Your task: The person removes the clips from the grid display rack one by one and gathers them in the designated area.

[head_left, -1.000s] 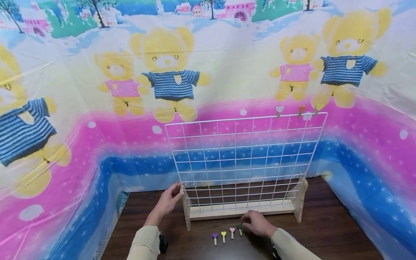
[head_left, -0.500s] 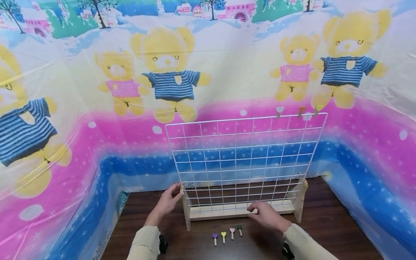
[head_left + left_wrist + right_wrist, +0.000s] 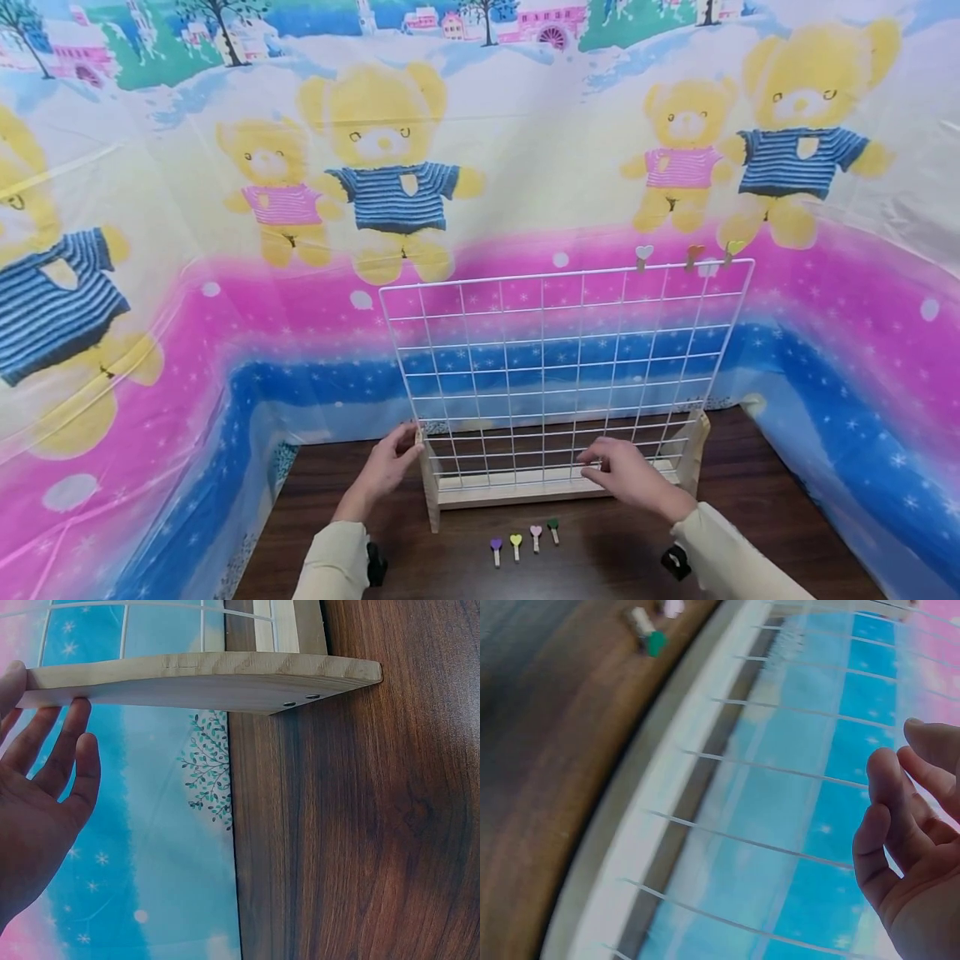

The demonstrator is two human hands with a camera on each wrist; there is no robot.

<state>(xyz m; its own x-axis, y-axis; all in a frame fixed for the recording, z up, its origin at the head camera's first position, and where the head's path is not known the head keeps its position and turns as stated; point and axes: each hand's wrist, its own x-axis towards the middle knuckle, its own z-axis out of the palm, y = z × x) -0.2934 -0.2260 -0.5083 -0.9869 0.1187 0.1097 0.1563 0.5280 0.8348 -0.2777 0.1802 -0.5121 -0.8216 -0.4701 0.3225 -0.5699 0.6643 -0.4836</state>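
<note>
Left hand (image 3: 387, 465): pinches the left wooden upright (image 3: 202, 675) between thumb and fingers.
Right hand (image 3: 626, 475): loosely curled in front of the wire grid (image 3: 542, 276), nothing visible in it.
Loose heart clips: purple clip (image 3: 497, 551), yellow clip (image 3: 516, 547), pink clip (image 3: 536, 538), green clip (image 3: 553, 530), rowed on the table (image 3: 772, 475).
Clipped hearts: white heart (image 3: 643, 252), orange heart (image 3: 694, 252), yellow heart (image 3: 734, 248), on the grid's top wire, toward its right end.

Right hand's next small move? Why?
Probably raise the right hand to the top edge of the white wire grid, left of the white heart-topped clip: three clips line its right end; the left hand grips the pale wooden side support. Right hand's contents unclear.
</note>
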